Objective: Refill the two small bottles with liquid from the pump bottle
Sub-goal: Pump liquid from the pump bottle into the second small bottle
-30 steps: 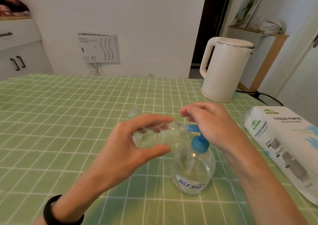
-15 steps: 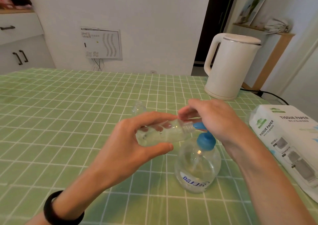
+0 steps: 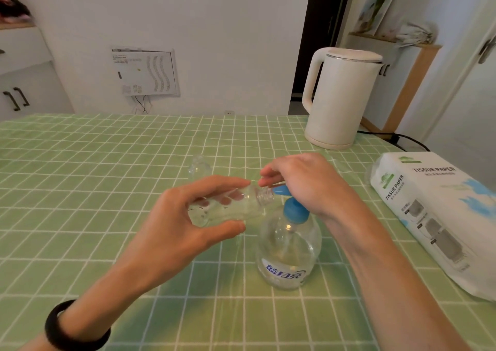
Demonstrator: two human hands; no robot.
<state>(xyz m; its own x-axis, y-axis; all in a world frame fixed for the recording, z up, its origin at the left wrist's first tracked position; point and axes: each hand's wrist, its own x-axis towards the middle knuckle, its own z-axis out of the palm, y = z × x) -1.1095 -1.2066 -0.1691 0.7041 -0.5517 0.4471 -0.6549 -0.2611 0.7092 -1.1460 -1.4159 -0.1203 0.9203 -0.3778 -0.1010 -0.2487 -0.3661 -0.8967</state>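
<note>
The left grip [image 3: 171, 224] is closed around the small bottle [image 3: 228, 211], thumb beneath and fingers above; the bottle is held almost on its side above the counter [image 3: 80, 189], so that its open threaded neck is brought level with the spout instead of being stood under it. Some clear liquid is seen pooled along the lower wall, so the fill is judged to be under way but not finished. Just behind, on the checked cloth, a second small bottle [image 3: 198, 165] appears to be standing, though it is too clear against the cloth for certainty; it is set within reach for its turn. To the right, the pump bottle [image 3: 288, 254] is left upright on the counter, so that a downward press can be borne by its base; its blue nozzle [image 3: 280, 189] is pointed at the held neck and is nearly touching it. The right grip [image 3: 308, 184] is laid palm-down on the pump head, with fingers loosely bent and nothing clasped; a push, not a hold, is what the pump calls for. Further right, a white kettle [image 3: 341, 98] and a tissue pack [image 3: 434, 216] are kept well apart from the work.
</note>
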